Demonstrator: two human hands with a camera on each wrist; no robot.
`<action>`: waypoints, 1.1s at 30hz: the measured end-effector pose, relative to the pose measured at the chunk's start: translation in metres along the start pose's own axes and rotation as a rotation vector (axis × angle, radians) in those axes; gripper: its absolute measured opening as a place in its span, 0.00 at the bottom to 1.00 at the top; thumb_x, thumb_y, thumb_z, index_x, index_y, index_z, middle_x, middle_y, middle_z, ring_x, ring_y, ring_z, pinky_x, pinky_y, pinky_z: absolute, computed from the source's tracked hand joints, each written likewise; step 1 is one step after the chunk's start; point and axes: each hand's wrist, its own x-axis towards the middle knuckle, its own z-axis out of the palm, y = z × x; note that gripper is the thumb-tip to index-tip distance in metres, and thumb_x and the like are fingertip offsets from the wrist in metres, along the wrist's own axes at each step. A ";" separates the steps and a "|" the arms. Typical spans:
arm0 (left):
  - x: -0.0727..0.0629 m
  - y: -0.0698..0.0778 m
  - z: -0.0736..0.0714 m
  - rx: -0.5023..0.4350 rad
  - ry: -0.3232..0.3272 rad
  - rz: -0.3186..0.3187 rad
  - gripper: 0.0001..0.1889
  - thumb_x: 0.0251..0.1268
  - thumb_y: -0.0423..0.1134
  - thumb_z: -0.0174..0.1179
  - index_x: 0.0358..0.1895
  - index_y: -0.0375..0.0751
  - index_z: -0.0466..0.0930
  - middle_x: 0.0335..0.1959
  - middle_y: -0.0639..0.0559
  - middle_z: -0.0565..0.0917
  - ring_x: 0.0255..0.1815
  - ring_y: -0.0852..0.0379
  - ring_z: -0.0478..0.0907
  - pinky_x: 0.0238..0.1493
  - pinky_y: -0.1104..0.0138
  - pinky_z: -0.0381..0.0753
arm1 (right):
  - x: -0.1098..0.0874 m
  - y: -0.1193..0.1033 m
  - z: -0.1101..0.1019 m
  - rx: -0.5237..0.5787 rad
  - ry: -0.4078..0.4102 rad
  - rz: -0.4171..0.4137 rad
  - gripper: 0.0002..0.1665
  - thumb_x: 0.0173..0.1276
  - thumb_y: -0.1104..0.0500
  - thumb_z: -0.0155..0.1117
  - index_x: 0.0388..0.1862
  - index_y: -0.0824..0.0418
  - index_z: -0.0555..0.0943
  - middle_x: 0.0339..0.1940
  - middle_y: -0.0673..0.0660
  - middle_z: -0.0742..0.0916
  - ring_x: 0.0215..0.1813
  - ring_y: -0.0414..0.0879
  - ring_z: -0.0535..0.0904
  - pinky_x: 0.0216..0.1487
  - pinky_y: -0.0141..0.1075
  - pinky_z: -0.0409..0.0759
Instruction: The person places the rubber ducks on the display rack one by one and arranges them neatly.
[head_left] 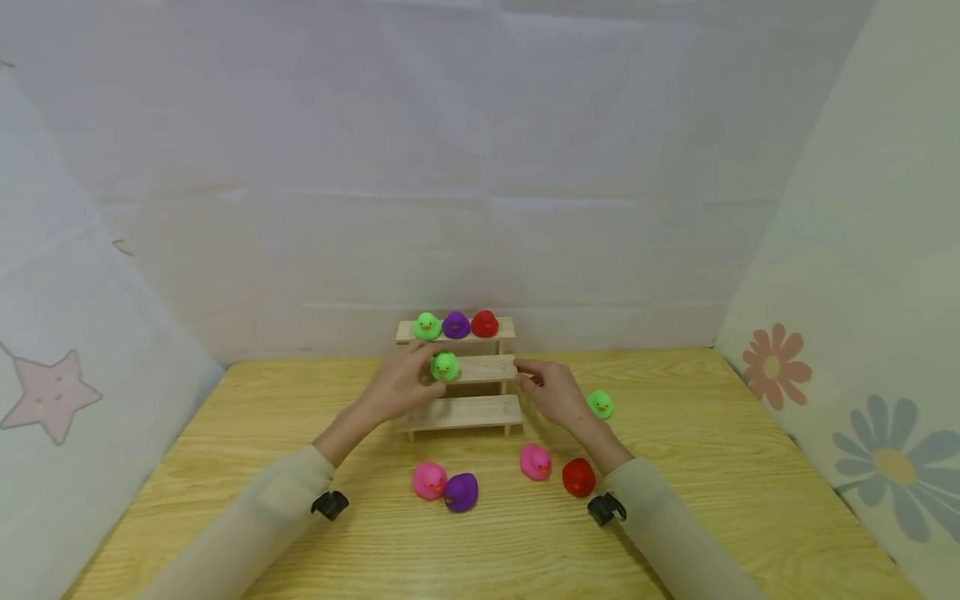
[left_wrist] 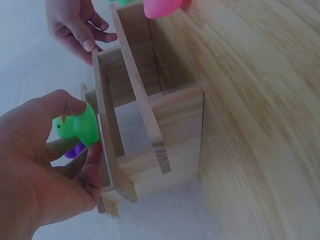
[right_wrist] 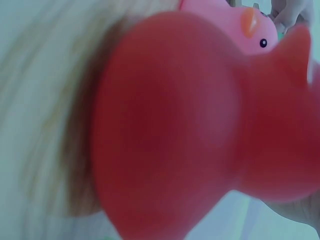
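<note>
My left hand (head_left: 393, 385) pinches a green rubber duck (head_left: 445, 367) between thumb and fingers at the left part of the middle tier of a three-tier wooden stand (head_left: 468, 412). The left wrist view shows this duck (left_wrist: 82, 125) at the tier's edge; whether it bears on the board I cannot tell. My right hand (head_left: 557, 395) holds the right end of the same tier with thumb and fingertips. On the top tier sit a green duck (head_left: 427, 327), a purple duck (head_left: 455, 326) and a red duck (head_left: 485, 324).
Before the stand, a pink duck (head_left: 429, 481) and a purple duck (head_left: 461, 492) lie together. Another pink duck (head_left: 535, 462) and a red duck (head_left: 578, 477), which fills the right wrist view, lie by my right forearm. Beyond that hand is a green duck (head_left: 601, 405).
</note>
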 end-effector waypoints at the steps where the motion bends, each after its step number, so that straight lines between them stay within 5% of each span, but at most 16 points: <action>1: 0.002 0.002 0.002 0.004 -0.003 0.000 0.31 0.55 0.36 0.70 0.66 0.40 0.77 0.48 0.49 0.78 0.39 0.47 0.75 0.39 0.60 0.76 | 0.000 0.000 0.000 -0.003 0.000 0.000 0.22 0.77 0.59 0.64 0.66 0.64 0.80 0.51 0.60 0.88 0.40 0.45 0.84 0.32 0.36 0.81; 7: 0.014 0.015 0.012 -0.004 -0.032 0.018 0.30 0.58 0.37 0.69 0.67 0.40 0.77 0.52 0.46 0.78 0.40 0.48 0.75 0.39 0.59 0.77 | 0.000 -0.001 -0.001 -0.002 -0.003 0.010 0.22 0.77 0.58 0.63 0.67 0.64 0.80 0.51 0.60 0.88 0.38 0.46 0.83 0.30 0.37 0.80; 17: 0.036 0.025 0.031 0.123 -0.045 0.044 0.30 0.60 0.43 0.70 0.67 0.44 0.78 0.50 0.48 0.80 0.44 0.54 0.74 0.44 0.59 0.76 | 0.000 0.000 0.000 0.008 -0.011 0.032 0.22 0.78 0.58 0.62 0.67 0.61 0.80 0.56 0.58 0.87 0.44 0.48 0.85 0.36 0.38 0.83; 33: 0.042 0.035 0.040 0.133 -0.078 0.033 0.31 0.64 0.43 0.70 0.70 0.42 0.74 0.65 0.44 0.78 0.62 0.46 0.75 0.61 0.52 0.75 | -0.001 0.001 -0.004 0.032 -0.023 0.006 0.22 0.78 0.58 0.62 0.67 0.63 0.80 0.61 0.59 0.84 0.50 0.52 0.84 0.40 0.40 0.84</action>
